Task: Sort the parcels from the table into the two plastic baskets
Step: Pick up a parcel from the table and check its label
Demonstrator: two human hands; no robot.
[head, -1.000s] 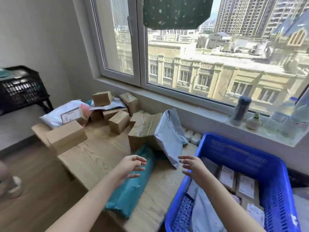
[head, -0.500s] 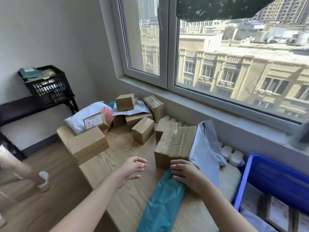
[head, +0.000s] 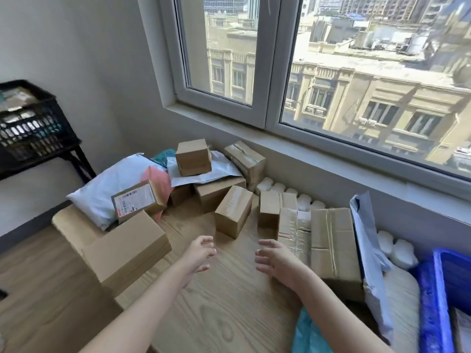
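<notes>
head view: both hands are held out over the wooden table (head: 229, 301), nothing grasped. the left hand (head: 197, 256) is kept loose with fingers spread and slightly bent, and the right hand (head: 277, 258) is likewise relaxed, palm down; judged from this spread, a two-handed pick is being prepared. the small upright box (head: 233, 211) stands just beyond the gap between the hands, apart from both, and is probably the parcel aimed at, though this cannot be told for sure. the taped flat box (head: 331, 245) lies just right of the right hand, near its fingers without clear contact. left of the left hand, a large brown box (head: 127, 248) overhangs the table edge. the rest of the parcels are heaped beyond the small upright box, against the wall, with a white mailer (head: 112, 184) at the heap's left. the blue basket (head: 438, 289) is seen far right of the right hand, and the black basket (head: 28, 128) well beyond the left hand, so any parcel must be carried sideways.
</notes>
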